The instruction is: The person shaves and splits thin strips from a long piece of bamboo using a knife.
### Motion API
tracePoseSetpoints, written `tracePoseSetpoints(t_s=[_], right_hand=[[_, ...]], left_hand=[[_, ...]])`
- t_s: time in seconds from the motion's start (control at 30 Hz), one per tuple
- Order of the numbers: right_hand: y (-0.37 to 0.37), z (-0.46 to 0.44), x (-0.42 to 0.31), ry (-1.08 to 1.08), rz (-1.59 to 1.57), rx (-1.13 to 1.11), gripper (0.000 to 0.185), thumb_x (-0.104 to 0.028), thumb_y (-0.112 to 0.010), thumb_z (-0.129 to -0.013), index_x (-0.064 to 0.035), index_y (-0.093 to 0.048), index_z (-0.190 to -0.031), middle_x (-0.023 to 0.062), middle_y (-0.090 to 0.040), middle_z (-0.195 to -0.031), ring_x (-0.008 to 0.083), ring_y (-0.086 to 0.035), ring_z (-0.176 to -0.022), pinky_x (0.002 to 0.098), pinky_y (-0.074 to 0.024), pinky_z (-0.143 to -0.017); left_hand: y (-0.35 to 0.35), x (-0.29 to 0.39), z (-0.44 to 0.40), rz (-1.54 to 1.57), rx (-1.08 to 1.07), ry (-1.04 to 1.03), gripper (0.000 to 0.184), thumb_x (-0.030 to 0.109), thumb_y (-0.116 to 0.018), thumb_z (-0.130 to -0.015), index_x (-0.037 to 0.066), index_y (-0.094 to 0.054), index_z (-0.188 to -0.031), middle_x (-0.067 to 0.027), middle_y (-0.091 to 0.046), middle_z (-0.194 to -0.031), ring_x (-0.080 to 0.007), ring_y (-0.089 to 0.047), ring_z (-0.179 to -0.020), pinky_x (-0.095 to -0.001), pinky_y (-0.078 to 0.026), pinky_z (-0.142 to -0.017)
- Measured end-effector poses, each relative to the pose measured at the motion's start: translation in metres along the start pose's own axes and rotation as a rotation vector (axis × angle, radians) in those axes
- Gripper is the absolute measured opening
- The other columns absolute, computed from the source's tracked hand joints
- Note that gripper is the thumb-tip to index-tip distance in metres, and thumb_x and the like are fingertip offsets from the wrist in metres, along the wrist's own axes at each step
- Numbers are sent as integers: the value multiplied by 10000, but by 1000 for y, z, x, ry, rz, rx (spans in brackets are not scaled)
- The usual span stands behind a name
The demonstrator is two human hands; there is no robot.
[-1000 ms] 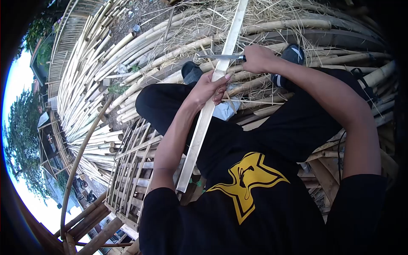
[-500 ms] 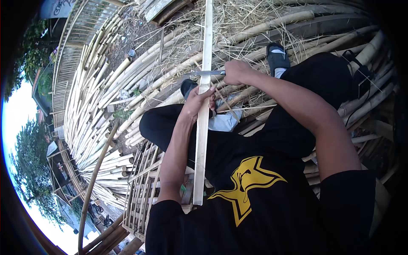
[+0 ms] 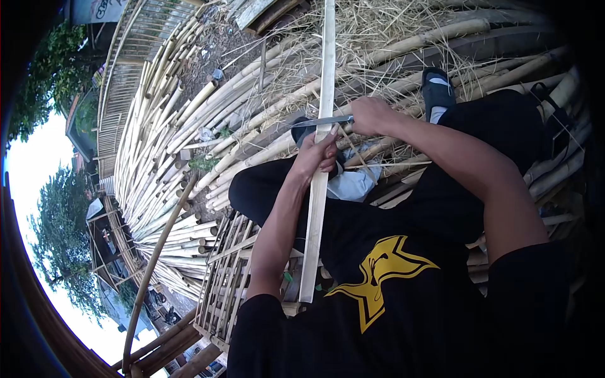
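Observation:
A long pale bamboo strip (image 3: 316,220) runs lengthwise from the top of the view down to my shirt. My left hand (image 3: 315,155) is wrapped round its middle, thumb on top. In my right hand (image 3: 372,116) is a knife (image 3: 339,120), gripped in a fist by the handle. Its blade lies crosswise over the strip, just beyond my left thumb. Whether the edge bites into the bamboo cannot be made out.
Piles of cut bamboo poles (image 3: 189,145) spread out on the left. Thin shavings (image 3: 397,57) cover the poles ahead. My sandalled foot (image 3: 437,88) rests among them. A slatted bamboo frame (image 3: 220,277) stands by my left elbow, and a white bag (image 3: 346,187) lies between my legs.
The knife has come down the strip, closer to my left thumb. Both hands keep their hold. The whole scene has shifted rightward in view.

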State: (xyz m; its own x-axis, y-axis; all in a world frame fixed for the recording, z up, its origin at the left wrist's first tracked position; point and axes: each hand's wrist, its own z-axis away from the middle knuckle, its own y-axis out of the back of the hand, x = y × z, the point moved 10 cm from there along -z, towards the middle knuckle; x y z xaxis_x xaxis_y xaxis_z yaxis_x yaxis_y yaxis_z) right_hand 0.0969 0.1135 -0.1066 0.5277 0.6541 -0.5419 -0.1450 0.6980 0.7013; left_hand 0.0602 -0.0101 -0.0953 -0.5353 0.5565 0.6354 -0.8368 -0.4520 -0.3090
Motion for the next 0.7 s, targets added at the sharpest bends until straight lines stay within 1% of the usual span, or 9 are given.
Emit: tracePoseSetpoints(t_s=[0.23,0.3,0.33,0.37,0.43,0.5,0.53,0.6,0.7], right_hand=[[0,-4,8,-7,35,8,295,-192,-591,-722,52,-674,-867,239,-661,-890,359,-655,-874,429,-527,-778],[12,-9,30,-184,26,13,315,-191,-553,-755,56,-666,-915,257,-649,-939,355,-645,-923,421,-516,-809],[32,-17,78,-378,-127,133,331,-190,-528,-779,39,-656,-979,248,-636,-1016,346,-628,-981,419,-498,-849],[64,-17,118,-473,-141,191,341,-204,-534,-789,15,-649,-1023,220,-629,-1073,342,-613,-1019,419,-489,-862],[100,-26,194,-556,-16,285,321,-219,-533,-796,-16,-664,-1008,197,-645,-1046,324,-628,-995,422,-501,-809],[116,-12,212,-679,-119,455,316,-232,-543,-783,-23,-672,-981,203,-653,-1011,320,-639,-962,419,-501,-799],[108,-18,205,-659,-97,435,316,-232,-543,-783,-23,-672,-981,203,-653,-1011,320,-639,-962,419,-501,-799],[95,-13,168,-554,-258,469,360,-269,-529,-766,40,-665,-890,247,-651,-896,385,-635,-883,454,-497,-752],[63,-16,83,-320,-77,211,342,-219,-552,-734,56,-652,-911,240,-655,-897,366,-643,-883,433,-502,-784]], left_hand=[[-10,-7,3,-52,-6,-6,242,296,-545,-940,86,-462,-855,21,-382,-524,-49,-301,-343,-212,-247,-324],[-18,-10,10,-12,-57,18,241,294,-548,-939,87,-459,-853,22,-381,-519,-49,-300,-341,-213,-240,-318],[-23,-16,20,19,-104,52,240,292,-550,-938,89,-455,-852,22,-380,-513,-48,-299,-339,-214,-233,-312],[-29,-31,35,31,-159,146,246,288,-549,-939,86,-451,-837,22,-374,-506,-49,-297,-332,-217,-227,-304],[-27,-35,53,-54,-136,167,216,263,-510,-958,80,-457,-856,12,-387,-516,-46,-297,-326,-210,-225,-300],[-22,-28,49,3,-114,108,191,250,-464,-978,74,-468,-905,5,-394,-523,-44,-291,-322,-205,-218,-296],[-17,-21,42,51,-88,70,206,263,-445,-985,71,-470,-917,2,-393,-522,-47,-292,-321,-205,-226,-298],[-11,-7,27,70,-72,1,245,294,-400,-998,62,-467,-960,-9,-394,-538,-55,-283,-326,-210,-250,-309],[-5,4,16,44,8,-21,261,311,-409,-994,60,-466,-947,-18,-421,-571,-56,-298,-348,-216,-265,-326]])
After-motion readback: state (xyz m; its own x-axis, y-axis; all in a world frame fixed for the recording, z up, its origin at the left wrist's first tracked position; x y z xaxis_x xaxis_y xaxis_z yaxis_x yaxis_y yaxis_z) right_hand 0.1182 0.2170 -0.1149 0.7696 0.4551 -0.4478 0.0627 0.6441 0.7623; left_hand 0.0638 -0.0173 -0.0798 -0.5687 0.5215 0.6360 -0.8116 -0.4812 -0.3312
